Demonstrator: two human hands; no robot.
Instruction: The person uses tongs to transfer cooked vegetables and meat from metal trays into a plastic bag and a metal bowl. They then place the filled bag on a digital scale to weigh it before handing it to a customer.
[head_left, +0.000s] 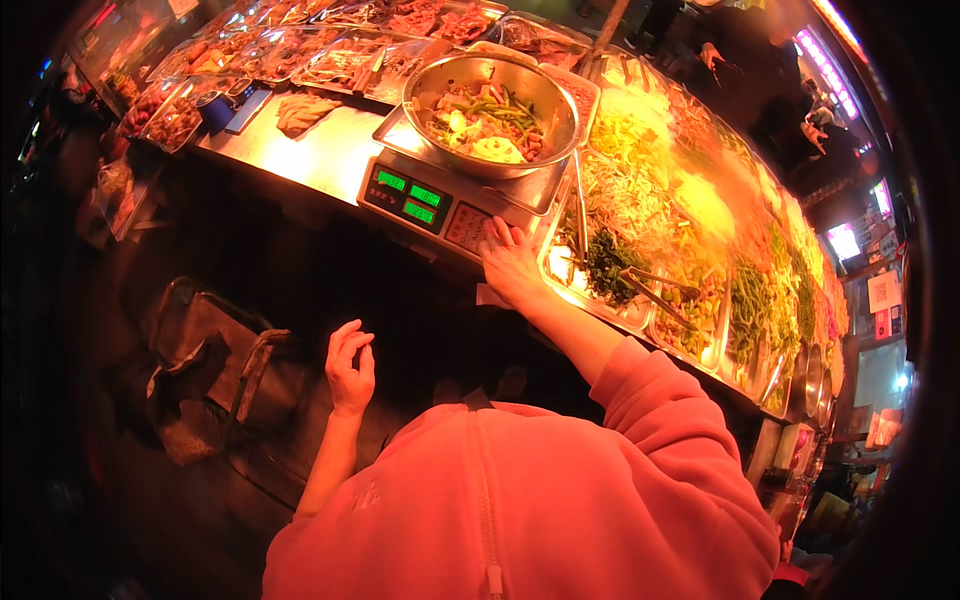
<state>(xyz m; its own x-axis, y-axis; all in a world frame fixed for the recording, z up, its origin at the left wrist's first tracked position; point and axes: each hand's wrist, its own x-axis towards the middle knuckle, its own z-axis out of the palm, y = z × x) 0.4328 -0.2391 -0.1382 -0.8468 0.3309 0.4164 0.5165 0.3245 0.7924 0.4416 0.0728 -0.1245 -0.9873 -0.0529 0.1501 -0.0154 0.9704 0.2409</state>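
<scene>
A steel mixing bowl (559, 142) with beans, egg and other mixed food rests on the platform of a digital price scale (397, 169), whose green displays are lit. My right hand (510, 259) reaches to the scale's keypad (469, 229), fingertips touching its right part; the fingers hold nothing. Lower and to the left, my left hand (351, 367) hangs in the air in front of my body, empty, its fingers bent and slightly apart. Right of the scale, metal tongs (581, 210) lie along a tray of shredded vegetables (622, 187).
More tongs (660, 300) lie over trays of greens and diced vegetables at the right. A folded cloth (304, 112) and a blue-edged device (247, 112) sit on the steel counter (330, 154). Trays of meat (337, 60) line the back. A chair (225, 360) stands lower left.
</scene>
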